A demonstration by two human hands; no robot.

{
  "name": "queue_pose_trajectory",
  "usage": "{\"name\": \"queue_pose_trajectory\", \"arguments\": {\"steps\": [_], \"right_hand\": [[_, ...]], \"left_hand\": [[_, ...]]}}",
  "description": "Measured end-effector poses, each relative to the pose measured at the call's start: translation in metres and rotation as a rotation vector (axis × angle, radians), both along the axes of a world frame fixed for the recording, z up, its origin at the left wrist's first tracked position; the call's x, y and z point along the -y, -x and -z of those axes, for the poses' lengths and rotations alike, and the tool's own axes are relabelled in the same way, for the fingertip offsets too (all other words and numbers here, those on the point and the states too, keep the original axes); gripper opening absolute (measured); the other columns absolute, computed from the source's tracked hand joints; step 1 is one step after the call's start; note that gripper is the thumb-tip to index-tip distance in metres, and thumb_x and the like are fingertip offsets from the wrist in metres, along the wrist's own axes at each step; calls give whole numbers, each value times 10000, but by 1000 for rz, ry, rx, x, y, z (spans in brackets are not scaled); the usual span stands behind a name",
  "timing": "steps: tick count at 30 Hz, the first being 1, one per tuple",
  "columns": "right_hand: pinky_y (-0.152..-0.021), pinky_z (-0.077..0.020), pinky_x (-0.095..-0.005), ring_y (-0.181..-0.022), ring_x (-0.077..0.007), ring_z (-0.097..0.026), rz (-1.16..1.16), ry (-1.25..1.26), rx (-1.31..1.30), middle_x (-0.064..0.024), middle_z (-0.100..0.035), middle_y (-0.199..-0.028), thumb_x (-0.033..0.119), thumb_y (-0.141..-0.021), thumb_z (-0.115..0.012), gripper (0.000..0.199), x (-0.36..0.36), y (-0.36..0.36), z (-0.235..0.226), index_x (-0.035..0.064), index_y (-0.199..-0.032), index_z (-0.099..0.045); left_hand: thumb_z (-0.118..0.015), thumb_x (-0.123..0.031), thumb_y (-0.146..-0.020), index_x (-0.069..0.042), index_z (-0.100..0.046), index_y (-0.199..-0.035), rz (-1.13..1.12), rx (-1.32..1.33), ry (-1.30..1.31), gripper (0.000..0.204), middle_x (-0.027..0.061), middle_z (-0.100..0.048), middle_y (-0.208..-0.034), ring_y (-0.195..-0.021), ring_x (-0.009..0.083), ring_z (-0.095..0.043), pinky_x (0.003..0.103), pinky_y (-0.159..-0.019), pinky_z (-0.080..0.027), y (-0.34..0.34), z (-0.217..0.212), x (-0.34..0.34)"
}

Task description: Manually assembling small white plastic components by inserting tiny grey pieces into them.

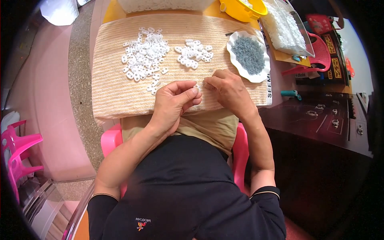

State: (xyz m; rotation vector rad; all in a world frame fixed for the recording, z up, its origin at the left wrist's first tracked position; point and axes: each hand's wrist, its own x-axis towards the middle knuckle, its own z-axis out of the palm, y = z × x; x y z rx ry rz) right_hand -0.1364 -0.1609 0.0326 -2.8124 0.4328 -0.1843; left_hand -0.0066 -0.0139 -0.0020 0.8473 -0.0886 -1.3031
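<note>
Seen from above, a seated person works at a desk (pixel 113 13) spread with a striped cloth (pixel 107 82). At the centre of the frame, the left hand (pixel 173 100) pinches a small white piece (pixel 196 85) between thumb and forefinger, probably to keep it steady and facing the other hand. Just beside it, the right hand (pixel 233 91) is curled, fingertips drawn together; whether they grip anything cannot be told. A large pile of white two-holed pieces (pixel 145 55) lies upper left of centre, a smaller pile (pixel 193 54) at upper centre, and a wavy-rimmed white dish (pixel 261 77) of grey bits (pixel 248 55) at upper right, all seemingly set within easy reach. The fingers hide most of the held piece; the grey bits blur together; a yellow basin (pixel 239 14) is cut off at the top edge.
</note>
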Motion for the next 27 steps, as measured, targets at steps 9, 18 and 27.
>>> {"name": "queue_pose_trajectory", "arguments": {"steps": [9, 18, 27], "right_hand": [[-784, -479, -406, -879, -318, -572, -8, 38, -75, -137, -581, -863, -42, -720, -541, 329, -9, 3, -10, 33, -1030, -621], [-712, -490, -400, -776, -323, -594, 18, -55, 24, -151, -581, -845, -15, -780, -583, 246, -4, 8, -3, 27, -1019, -620], [-632, -448, -216, -706, -69, -535, 250, -817, 233, -10, -614, -821, 41, -840, -677, 262, -5, 16, 19, -4, -1096, -640]], "left_hand": [[-638, -3, -872, 55, -607, -1035, -3, 14, -11, 176, 109, -656, -883, -784, 151, -662, 246, -721, -582, 1, -1, 0], [-643, -10, -871, 51, -607, -1037, 0, 16, -9, 181, 104, -655, -890, -788, 148, -660, 249, -727, -581, 2, 0, 0], [-646, -23, -872, 46, -614, -1036, 26, 35, -14, 181, 101, -659, -886, -783, 141, -657, 250, -722, -573, 1, 0, 0]]}}
